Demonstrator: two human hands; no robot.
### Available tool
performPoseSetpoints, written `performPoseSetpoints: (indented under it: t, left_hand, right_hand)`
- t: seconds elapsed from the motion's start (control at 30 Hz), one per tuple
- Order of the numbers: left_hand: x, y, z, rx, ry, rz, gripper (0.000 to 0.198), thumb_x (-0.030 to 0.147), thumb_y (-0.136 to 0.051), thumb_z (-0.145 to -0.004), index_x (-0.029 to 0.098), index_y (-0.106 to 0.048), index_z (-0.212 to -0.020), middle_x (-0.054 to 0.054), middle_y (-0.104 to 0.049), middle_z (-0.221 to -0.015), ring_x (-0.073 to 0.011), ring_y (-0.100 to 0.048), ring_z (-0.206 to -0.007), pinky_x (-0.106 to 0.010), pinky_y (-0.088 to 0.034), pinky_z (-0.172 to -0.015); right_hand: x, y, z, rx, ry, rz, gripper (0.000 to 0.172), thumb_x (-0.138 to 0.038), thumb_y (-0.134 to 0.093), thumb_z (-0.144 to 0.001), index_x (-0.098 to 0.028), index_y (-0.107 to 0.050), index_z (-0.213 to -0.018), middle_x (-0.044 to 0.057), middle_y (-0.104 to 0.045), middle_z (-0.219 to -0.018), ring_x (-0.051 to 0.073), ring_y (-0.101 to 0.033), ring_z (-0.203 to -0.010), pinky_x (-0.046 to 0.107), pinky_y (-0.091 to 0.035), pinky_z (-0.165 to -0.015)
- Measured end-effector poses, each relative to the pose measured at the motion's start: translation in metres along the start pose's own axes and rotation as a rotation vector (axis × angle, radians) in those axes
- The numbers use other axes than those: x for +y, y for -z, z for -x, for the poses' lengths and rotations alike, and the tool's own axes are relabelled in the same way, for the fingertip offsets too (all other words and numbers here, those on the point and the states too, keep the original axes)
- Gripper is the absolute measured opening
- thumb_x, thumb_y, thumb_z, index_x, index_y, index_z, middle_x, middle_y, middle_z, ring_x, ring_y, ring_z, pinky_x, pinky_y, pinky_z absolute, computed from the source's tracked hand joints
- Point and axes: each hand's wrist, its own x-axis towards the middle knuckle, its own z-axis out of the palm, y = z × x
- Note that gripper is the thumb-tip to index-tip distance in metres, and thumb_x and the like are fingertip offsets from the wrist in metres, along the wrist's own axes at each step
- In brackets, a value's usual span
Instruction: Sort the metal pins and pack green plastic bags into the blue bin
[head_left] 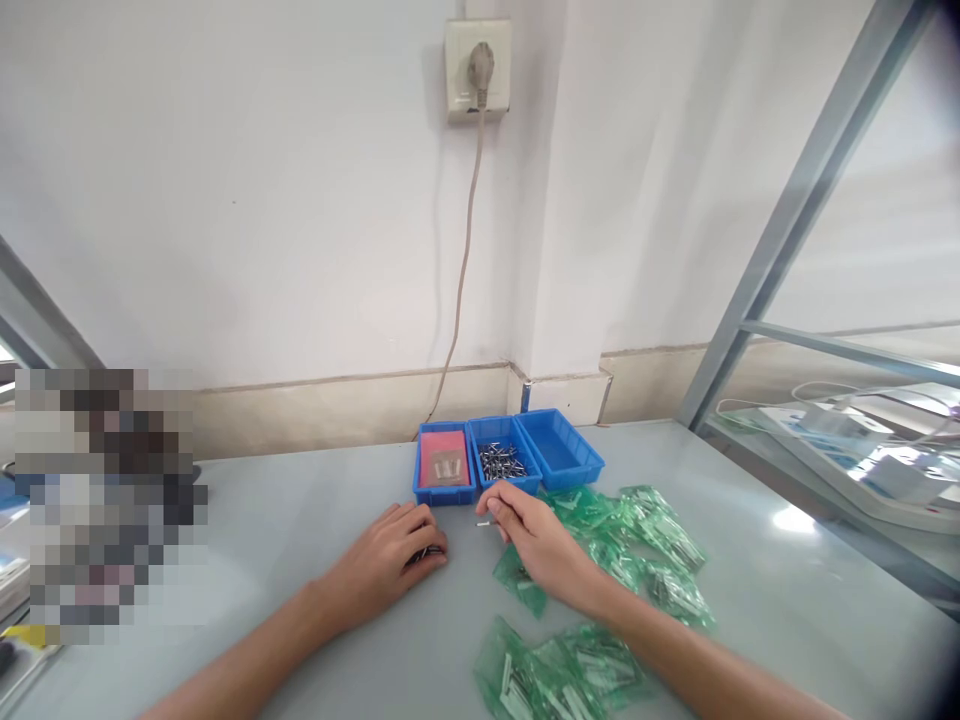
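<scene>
My left hand (390, 560) rests on the grey table with its fingers curled around several small dark metal pieces (426, 553), partly hidden beneath them. Between the thumb and fingers of my right hand (525, 530) is a thin, short metal pin (486, 524), its tip pointing left. Just beyond that hand, a blue bin (534, 478) holds many similar loose metal pins (501, 461). Green plastic bags (600, 665) with long silvery and white pieces inside lie under and around my right forearm.
Left of the pin bin, another blue bin (445, 496) contains a pink sheet (442, 442) and a small clear bag. A third blue bin (562, 450) stands to its right. Metal frame posts (795, 200) rise at the table's sides. A power cord (466, 230) runs down the wall.
</scene>
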Motion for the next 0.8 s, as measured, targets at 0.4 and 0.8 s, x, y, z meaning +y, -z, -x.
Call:
performPoseSetpoints:
  t: [0.4, 0.8]
  left_hand:
    - [0.000, 0.002, -0.001, -0.007, 0.000, 0.004, 0.010, 0.029, -0.056, -0.111, 0.023, -0.065, -0.110, -0.004, -0.065, -0.109, -0.0210, -0.059, -0.097, -0.035, -0.046, -0.089]
    - [0.000, 0.001, 0.000, -0.005, 0.000, -0.002, 0.009, 0.028, -0.056, -0.111, 0.024, -0.064, -0.111, -0.004, -0.065, -0.108, -0.0209, -0.060, -0.097, -0.035, -0.046, -0.090]
  right_hand:
    - [-0.009, 0.005, 0.005, 0.114, 0.099, -0.157, 0.036, -0.052, -0.045, -0.112, -0.023, -0.060, -0.096, -0.003, -0.047, -0.080, 0.016, -0.042, -0.071, 0.029, -0.036, -0.066]
    - [-0.009, -0.001, 0.009, 0.143, 0.063, 0.098, 0.008, -0.031, -0.054, -0.107, -0.025, -0.055, -0.101, -0.003, -0.055, -0.083, 0.017, -0.049, -0.075, 0.030, -0.038, -0.069]
